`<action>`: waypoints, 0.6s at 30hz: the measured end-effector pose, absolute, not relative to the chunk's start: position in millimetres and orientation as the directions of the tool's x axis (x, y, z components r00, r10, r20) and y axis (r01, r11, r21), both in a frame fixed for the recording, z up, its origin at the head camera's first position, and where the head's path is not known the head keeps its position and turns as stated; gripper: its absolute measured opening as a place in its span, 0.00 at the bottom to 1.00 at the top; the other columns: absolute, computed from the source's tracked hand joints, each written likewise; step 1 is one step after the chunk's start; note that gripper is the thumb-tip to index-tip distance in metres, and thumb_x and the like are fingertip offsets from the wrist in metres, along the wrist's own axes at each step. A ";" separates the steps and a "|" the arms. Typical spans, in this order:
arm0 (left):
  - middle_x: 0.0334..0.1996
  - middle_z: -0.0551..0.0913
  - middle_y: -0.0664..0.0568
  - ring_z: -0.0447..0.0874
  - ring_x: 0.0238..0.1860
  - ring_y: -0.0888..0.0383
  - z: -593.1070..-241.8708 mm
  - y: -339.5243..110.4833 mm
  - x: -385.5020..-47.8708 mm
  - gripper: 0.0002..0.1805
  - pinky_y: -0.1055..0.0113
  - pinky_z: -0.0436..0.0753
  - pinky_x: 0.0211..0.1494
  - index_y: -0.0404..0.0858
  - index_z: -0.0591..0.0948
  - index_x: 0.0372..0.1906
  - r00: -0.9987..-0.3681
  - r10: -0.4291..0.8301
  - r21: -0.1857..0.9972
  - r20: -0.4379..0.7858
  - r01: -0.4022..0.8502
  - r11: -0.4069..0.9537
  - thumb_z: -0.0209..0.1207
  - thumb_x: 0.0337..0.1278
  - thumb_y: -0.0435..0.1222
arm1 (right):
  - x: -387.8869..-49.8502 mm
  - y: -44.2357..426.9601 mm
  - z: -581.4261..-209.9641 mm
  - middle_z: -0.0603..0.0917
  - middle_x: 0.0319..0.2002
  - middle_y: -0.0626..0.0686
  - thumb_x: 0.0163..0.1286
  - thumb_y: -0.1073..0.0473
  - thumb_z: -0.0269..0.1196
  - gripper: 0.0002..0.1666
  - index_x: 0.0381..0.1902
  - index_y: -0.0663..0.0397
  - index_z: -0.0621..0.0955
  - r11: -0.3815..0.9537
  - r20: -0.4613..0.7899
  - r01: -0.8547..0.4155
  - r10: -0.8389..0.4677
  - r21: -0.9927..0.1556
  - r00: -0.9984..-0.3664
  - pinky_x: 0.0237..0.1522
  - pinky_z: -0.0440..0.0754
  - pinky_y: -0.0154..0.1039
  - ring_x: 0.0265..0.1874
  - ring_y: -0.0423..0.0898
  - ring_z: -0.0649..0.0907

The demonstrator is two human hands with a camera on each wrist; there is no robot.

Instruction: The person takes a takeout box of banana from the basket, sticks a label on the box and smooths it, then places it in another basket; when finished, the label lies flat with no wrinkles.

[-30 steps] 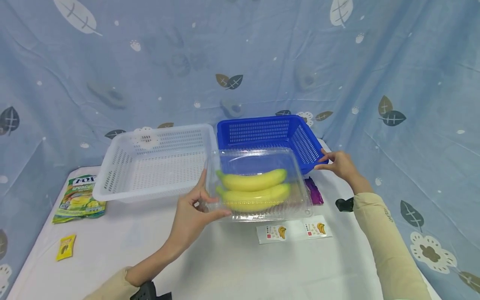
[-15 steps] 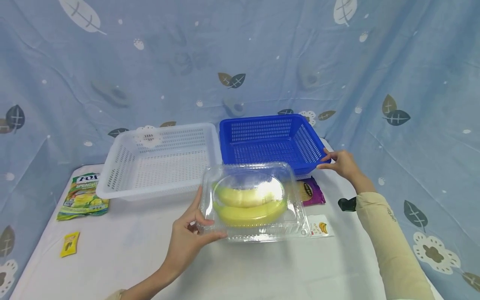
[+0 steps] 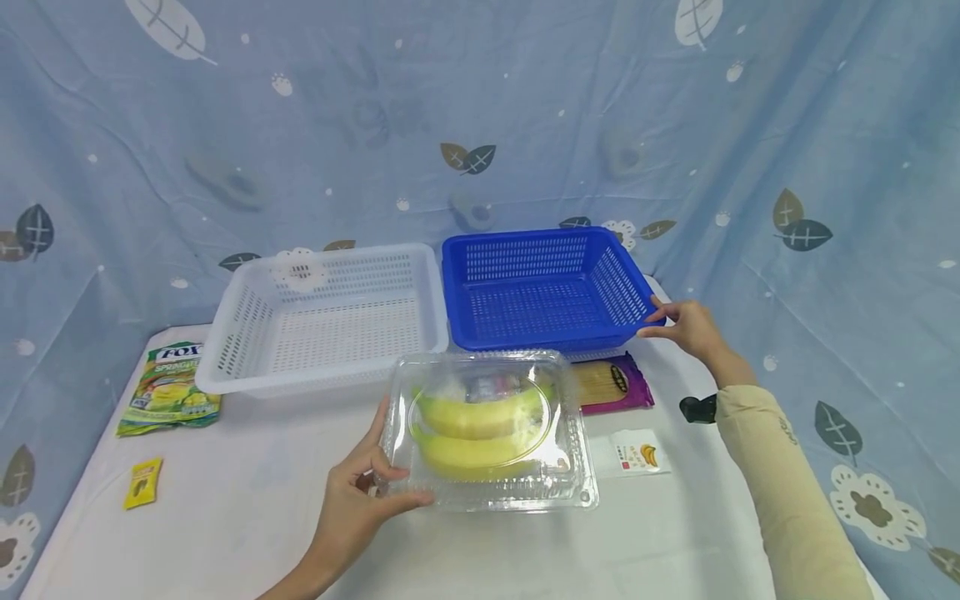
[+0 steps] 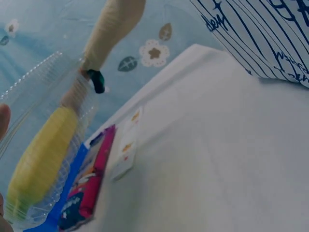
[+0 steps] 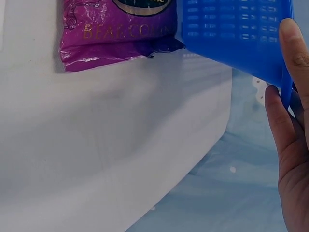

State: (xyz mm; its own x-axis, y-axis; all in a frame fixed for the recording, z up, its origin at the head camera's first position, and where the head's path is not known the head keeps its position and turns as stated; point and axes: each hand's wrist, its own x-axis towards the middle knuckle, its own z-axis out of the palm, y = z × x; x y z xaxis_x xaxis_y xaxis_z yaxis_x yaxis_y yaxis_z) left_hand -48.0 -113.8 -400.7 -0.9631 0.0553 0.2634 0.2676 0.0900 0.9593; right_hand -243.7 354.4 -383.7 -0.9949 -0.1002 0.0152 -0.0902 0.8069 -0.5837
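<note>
My left hand point(image 3: 352, 496) grips the left side of a clear plastic clamshell box point(image 3: 573, 493), lifted and tilted in the head view. Two yellow bananas point(image 3: 480, 458) show through its lid. In the left wrist view one banana point(image 4: 43, 154) fills the box's side, and only bits of the left hand appear at the frame edge. My right hand point(image 3: 690, 333) pinches the front right corner of the blue basket point(image 3: 547, 340) between thumb and fingers. In the right wrist view that basket's side point(image 5: 231, 53) lies beside the right hand point(image 5: 294, 164). Nothing lies inside the basket.
A white basket point(image 3: 318, 385) stands left of the blue one. A purple packet point(image 3: 637, 387) lies in front of the blue basket, with a banana label strip point(image 3: 637, 454) nearer. Green Fox's packet point(image 3: 168, 387) and small yellow packet point(image 3: 142, 483) lie at left.
The left hand has drawn the clamshell box toward me and slightly left, away from the blue basket, uncovering more of the purple packet. The right hand stays at the basket's corner.
</note>
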 end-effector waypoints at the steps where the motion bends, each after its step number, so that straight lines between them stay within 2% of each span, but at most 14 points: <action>1: 0.73 0.57 0.52 0.57 0.70 0.43 -403.2 -115.5 -46.6 0.20 0.67 0.79 0.53 0.36 0.74 0.20 -0.961 0.051 0.957 0.271 0.275 0.093 0.76 0.24 0.22 | -243.8 354.3 -383.5 0.66 0.64 0.67 0.61 0.58 0.70 0.19 0.39 0.73 0.83 0.807 0.016 -0.089 -0.099 -0.584 -0.995 0.60 0.68 0.63 0.63 0.73 0.63; 4: 0.73 0.57 0.47 0.57 0.70 0.46 -411.5 -120.9 -42.1 0.21 0.71 0.77 0.55 0.37 0.73 0.20 -0.950 0.052 0.946 0.307 0.311 0.091 0.75 0.24 0.21 | -244.1 353.5 -382.7 0.65 0.64 0.67 0.61 0.58 0.70 0.19 0.39 0.73 0.83 0.805 0.015 -0.086 -0.096 -0.587 -0.995 0.60 0.68 0.63 0.63 0.73 0.62; 9: 0.73 0.54 0.40 0.58 0.70 0.61 -422.8 -128.3 -37.2 0.21 0.72 0.73 0.59 0.33 0.72 0.20 -0.934 0.068 0.932 0.352 0.356 0.070 0.74 0.24 0.19 | -243.8 354.8 -382.9 0.66 0.64 0.68 0.61 0.59 0.69 0.19 0.39 0.74 0.83 0.807 0.026 -0.099 -0.103 -0.582 -0.994 0.59 0.68 0.63 0.63 0.73 0.63; 11: 0.73 0.54 0.40 0.59 0.69 0.65 -426.3 -130.8 -36.8 0.20 0.71 0.74 0.58 0.33 0.73 0.20 -0.932 0.062 0.930 0.357 0.361 0.070 0.74 0.23 0.19 | -243.7 355.2 -383.1 0.66 0.64 0.68 0.60 0.58 0.70 0.20 0.39 0.74 0.83 0.808 0.030 -0.102 -0.103 -0.581 -0.994 0.59 0.69 0.62 0.63 0.73 0.63; 18: 0.73 0.53 0.38 0.58 0.70 0.65 -439.4 -146.5 -38.0 0.20 0.70 0.73 0.59 0.31 0.72 0.21 -0.917 0.069 0.916 0.394 0.398 0.053 0.73 0.22 0.16 | -244.5 355.4 -384.4 0.66 0.63 0.68 0.60 0.58 0.70 0.20 0.39 0.73 0.83 0.803 0.028 -0.100 -0.103 -0.588 -0.994 0.59 0.69 0.63 0.63 0.74 0.63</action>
State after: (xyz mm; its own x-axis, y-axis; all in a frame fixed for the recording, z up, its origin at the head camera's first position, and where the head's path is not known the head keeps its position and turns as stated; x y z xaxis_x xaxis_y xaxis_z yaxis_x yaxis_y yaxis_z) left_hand -38.0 -146.5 -439.4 -0.9165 0.0686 0.3941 0.3978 0.0534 0.9159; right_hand -244.5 355.4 -384.4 -0.9943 -0.1027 0.0282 -0.0996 0.8027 -0.5881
